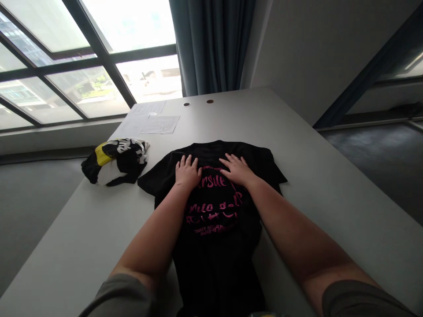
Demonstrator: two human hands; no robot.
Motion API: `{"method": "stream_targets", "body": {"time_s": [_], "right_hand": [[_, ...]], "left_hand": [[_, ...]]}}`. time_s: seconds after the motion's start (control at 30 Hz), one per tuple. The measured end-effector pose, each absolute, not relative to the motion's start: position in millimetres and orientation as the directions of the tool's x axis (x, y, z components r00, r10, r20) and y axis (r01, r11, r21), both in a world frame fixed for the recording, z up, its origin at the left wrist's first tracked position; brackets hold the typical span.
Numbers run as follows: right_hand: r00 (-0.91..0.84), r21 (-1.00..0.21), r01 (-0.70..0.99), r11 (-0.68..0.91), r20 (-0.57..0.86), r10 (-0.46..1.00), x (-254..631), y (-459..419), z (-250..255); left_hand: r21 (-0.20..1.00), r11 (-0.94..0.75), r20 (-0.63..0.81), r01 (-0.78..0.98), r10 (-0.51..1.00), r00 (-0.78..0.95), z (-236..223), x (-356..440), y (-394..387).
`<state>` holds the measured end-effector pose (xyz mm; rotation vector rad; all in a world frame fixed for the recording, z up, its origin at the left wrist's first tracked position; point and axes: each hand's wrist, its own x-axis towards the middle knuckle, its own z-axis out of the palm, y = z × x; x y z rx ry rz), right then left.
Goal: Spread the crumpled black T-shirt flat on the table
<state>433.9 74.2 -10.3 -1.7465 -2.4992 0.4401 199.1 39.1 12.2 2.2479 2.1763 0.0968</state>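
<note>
A black T-shirt point(214, 259) with pink lettering lies spread on the white table, its neckline at the far side and its sleeves out to both sides. My left hand point(188, 171) rests flat on its upper left part, fingers spread and pointing away from me. On the upper right part lies my right hand point(238, 169), palm down with the fingers apart, angled toward the neckline. Neither hand grips the cloth. Part of the pink print is covered by my right hand and forearm, and the near end of the shirt runs out of view.
A bunched black, white and yellow cloth point(119, 160) sits at the table's left edge. Printed papers point(160, 124) lie near the far left corner of the table point(317, 211). Beyond the far edge hang blue curtains point(211, 48) beside a window point(109, 57).
</note>
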Motion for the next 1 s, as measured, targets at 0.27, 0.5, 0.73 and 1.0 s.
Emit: {"method": "stream_targets", "body": {"time_s": [0.27, 0.5, 0.73, 1.0], "right_hand": [[-0.372, -0.260, 0.906, 0.333, -0.114, 0.921, 436, 72, -12], [-0.361, -0.249, 0.912, 0.327, -0.108, 0.926, 434, 71, -10], [-0.372, -0.256, 0.906, 0.338, -0.100, 0.923, 435, 72, -12], [-0.378, -0.258, 0.902, 0.346, -0.088, 0.921, 435, 72, -14]], "left_hand": [[0.037, -0.028, 0.056, 0.999, 0.998, 0.026, 17, 191, 33], [0.081, -0.140, 0.082, 0.987, 0.988, 0.134, 11, 191, 38], [0.114, -0.171, -0.056, 0.979, 0.982, 0.178, -1, 189, 47], [0.170, -0.058, -0.097, 0.984, 0.992, 0.076, 1, 192, 52]]}}
